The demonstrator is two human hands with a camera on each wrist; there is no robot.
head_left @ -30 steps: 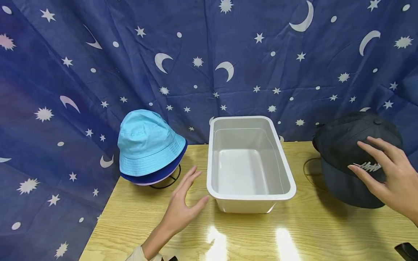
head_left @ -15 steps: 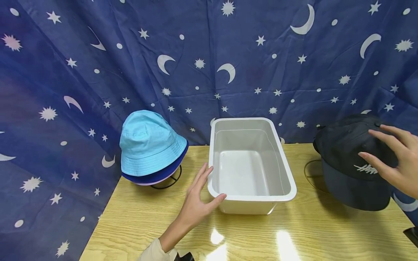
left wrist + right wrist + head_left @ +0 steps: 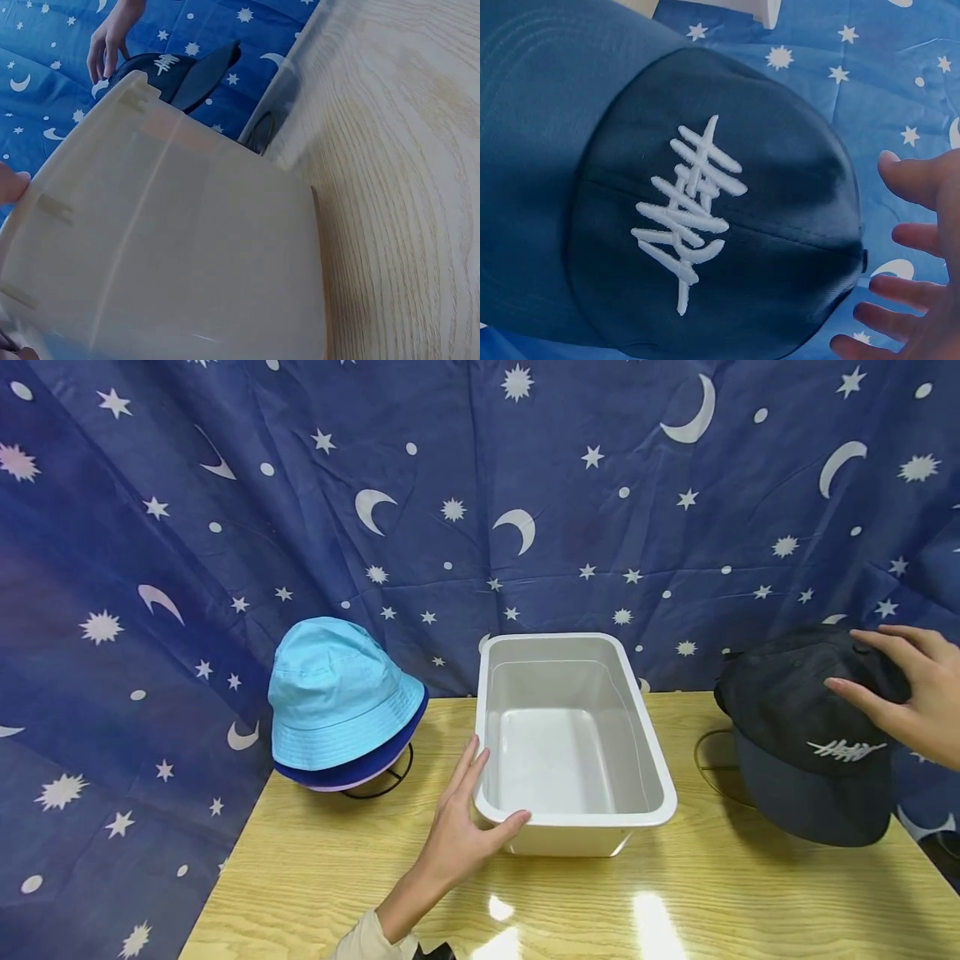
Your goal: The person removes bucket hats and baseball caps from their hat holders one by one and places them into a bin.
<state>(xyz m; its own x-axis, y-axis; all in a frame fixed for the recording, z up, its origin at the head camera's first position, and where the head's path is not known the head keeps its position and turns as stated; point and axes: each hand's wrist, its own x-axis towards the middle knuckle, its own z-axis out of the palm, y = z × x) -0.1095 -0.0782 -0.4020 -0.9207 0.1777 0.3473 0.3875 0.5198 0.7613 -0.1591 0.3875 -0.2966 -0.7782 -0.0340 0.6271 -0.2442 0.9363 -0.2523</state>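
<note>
A pale grey plastic bin (image 3: 577, 819) stands at the middle of the table. My left hand (image 3: 459, 839) is at its near left corner, fingers and thumb spread along the rim; whether they press on it I cannot tell. To the right, a black baseball cap (image 3: 810, 693) with white embroidery sits on a wire stand (image 3: 705, 768), brim toward me. My right hand (image 3: 918, 689) hovers just beside the cap's crown, fingers spread. In the right wrist view a gap shows between its fingers (image 3: 907, 292) and the cap (image 3: 780, 165).
On the left, a light blue bucket hat (image 3: 337, 693) tops a dark blue hat (image 3: 367, 768) and a pinkish one on a black wire stand (image 3: 390, 785). A blue star-and-moon curtain (image 3: 450, 460) hangs behind the wooden table (image 3: 315, 860).
My left hand has moved right and reached the bin's near left corner. My right hand has drawn up and right, toward the top of the cap. The cap and bin stay put.
</note>
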